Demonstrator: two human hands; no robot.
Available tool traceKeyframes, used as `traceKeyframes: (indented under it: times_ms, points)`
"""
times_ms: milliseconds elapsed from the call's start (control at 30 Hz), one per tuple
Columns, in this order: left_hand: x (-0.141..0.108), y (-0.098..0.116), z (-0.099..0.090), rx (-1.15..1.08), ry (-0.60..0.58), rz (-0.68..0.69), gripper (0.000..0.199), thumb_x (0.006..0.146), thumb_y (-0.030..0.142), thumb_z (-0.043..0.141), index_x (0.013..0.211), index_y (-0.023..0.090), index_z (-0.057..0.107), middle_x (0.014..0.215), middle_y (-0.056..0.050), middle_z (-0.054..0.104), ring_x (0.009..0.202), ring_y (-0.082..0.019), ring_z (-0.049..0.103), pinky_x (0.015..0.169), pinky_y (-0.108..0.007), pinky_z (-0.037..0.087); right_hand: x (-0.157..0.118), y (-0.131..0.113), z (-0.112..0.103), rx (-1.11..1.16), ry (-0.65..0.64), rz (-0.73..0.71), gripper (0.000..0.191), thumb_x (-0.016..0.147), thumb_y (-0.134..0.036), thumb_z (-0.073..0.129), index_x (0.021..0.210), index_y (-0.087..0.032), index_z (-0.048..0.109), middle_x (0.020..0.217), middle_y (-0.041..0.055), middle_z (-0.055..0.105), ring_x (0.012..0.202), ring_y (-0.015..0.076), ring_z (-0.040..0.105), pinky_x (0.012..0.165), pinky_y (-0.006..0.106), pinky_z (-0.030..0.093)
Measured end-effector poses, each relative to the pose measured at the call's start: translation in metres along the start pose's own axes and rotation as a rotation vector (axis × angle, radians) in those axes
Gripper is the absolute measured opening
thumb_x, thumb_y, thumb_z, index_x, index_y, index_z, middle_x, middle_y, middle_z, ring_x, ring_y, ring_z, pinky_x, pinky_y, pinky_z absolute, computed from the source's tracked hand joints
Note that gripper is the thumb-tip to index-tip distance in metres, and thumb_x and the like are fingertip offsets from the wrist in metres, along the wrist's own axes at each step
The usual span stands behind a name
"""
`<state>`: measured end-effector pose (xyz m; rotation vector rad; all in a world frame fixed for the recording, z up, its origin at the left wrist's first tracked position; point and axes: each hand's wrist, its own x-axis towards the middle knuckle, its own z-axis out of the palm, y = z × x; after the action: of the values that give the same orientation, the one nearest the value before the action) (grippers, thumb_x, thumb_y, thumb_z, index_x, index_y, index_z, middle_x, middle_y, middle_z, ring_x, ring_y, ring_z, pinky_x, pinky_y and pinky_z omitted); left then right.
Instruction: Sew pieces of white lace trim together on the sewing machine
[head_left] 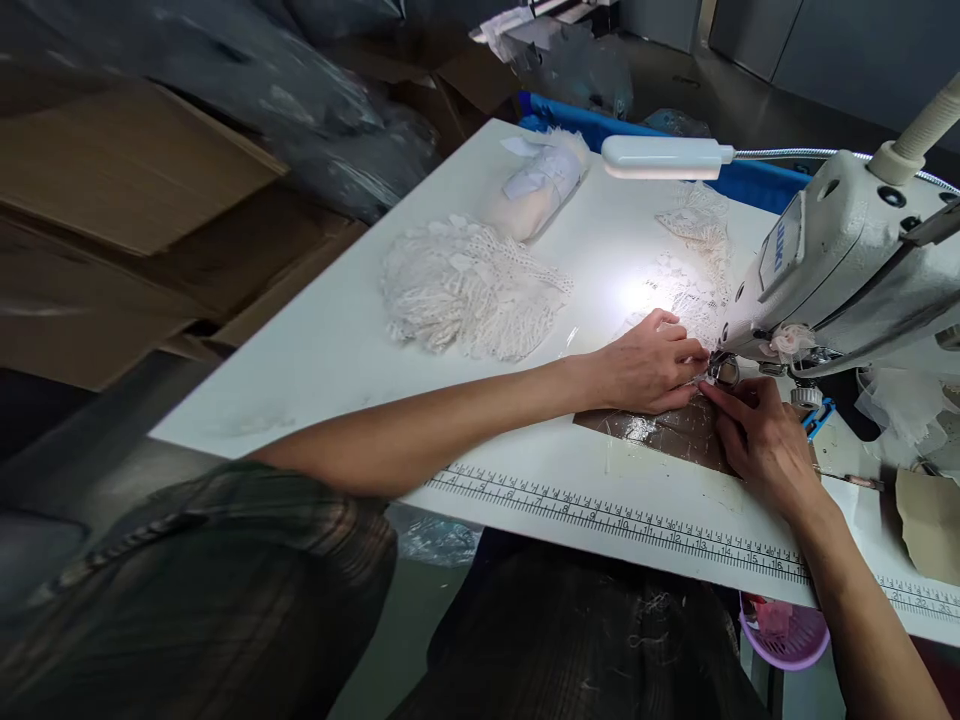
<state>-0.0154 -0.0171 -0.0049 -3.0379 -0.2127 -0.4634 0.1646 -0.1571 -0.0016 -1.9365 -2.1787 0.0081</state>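
A white lace piece (pixel 694 305) lies under the head of a white sewing machine (pixel 847 250), in bright lamp light. My left hand (pixel 651 365) rests beside the presser foot (pixel 724 370), its curled fingers pressed onto the lace. From the other side, my right hand (pixel 772 440) reaches in with its index finger and thumb at the lace edge, close to the needle area. The fingertips of both hands almost meet there. Under them is a brown shiny sheet (pixel 667 440) on the table. The needle itself is hard to make out.
A heap of white lace (pixel 472 285) and a wrapped roll (pixel 544 185) sit on the white table (pixel 300 380). A ruler strip (pixel 622 520) runs along its front edge. Blue thread snips (pixel 819 418) lie by the machine. Cardboard boxes (pixel 127 160) stand left; a purple basket (pixel 795 645) hangs below.
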Motion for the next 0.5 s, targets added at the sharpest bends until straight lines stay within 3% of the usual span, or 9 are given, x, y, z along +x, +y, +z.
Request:
traceKeyframes:
  times_ms: [100,233,333,400,500]
  points:
    - [0.002,0.004,-0.001,0.041,-0.015,-0.025,0.035,0.1,0.034,0.038,0.111,0.017,0.068,0.114,-0.008,0.069,0.087,-0.021,0.058,0.086,-0.041,0.036,0.0,0.005,0.0,0.094,-0.024,0.028,0.04,0.094,-0.028,0.046,0.127,-0.03,0.068,0.092,0.0097,0.063,0.075,0.0196,0.06,0.069,0.034,0.05]
    - [0.005,0.01,-0.004,0.072,-0.059,-0.056,0.036,0.1,0.034,0.039,0.108,0.014,0.068,0.112,-0.01,0.068,0.086,-0.022,0.058,0.081,-0.041,0.035,-0.001,0.017,-0.009,0.414,0.005,-0.024,0.042,0.095,-0.032,0.043,0.131,-0.024,0.064,0.106,0.0103,0.067,0.096,0.0216,0.065,0.087,0.037,0.053]
    - [0.005,0.008,-0.01,0.049,-0.052,-0.085,0.034,0.099,0.036,0.044,0.11,0.013,0.066,0.116,-0.013,0.066,0.089,-0.023,0.058,0.083,-0.041,0.036,-0.001,0.026,-0.022,0.539,-0.063,0.0,0.041,0.093,-0.036,0.045,0.126,-0.022,0.066,0.112,0.0099,0.07,0.104,0.0228,0.065,0.094,0.039,0.051]
    - [0.005,0.002,-0.015,0.0,-0.016,-0.077,0.031,0.099,0.034,0.047,0.111,0.013,0.066,0.117,-0.014,0.065,0.092,-0.022,0.059,0.085,-0.04,0.038,0.001,0.029,-0.029,0.533,-0.12,0.072,0.04,0.091,-0.038,0.046,0.119,-0.021,0.069,0.107,0.0091,0.072,0.099,0.0232,0.066,0.088,0.038,0.052]
    - [0.003,-0.007,-0.016,-0.168,0.002,0.038,0.022,0.097,0.03,0.053,0.106,0.015,0.067,0.112,-0.012,0.066,0.094,-0.019,0.061,0.086,-0.036,0.043,0.005,0.028,-0.028,0.525,-0.156,0.214,0.038,0.089,-0.039,0.045,0.109,-0.018,0.068,0.089,0.0071,0.072,0.078,0.0209,0.066,0.07,0.034,0.052]
